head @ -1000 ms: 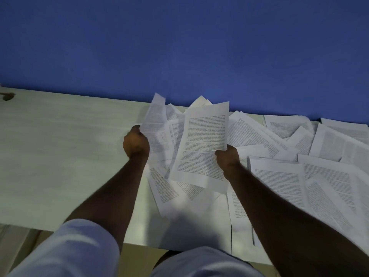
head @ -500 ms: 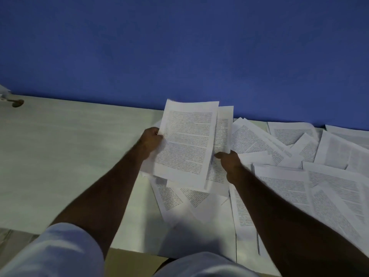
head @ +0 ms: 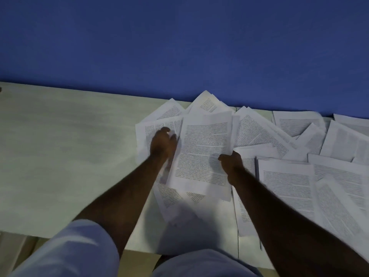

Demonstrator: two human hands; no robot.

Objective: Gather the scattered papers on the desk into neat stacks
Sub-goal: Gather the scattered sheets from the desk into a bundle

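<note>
Papers [head: 203,152]: you see thin matt white paper, printed with dark text.
Desk [head: 60,156]: pale, smooth, faint wood-grain finish.
Wall [head: 179,47]: matt blue.
Sleeve [head: 79,250]: light cloth.

Both bare arms reach forward; the left hand [head: 162,143] lies flat, the right hand [head: 230,160] pinches closed.

Papers [head: 289,176] overlap across the desk's [head: 60,156] right half, against the wall [head: 179,47].
</note>
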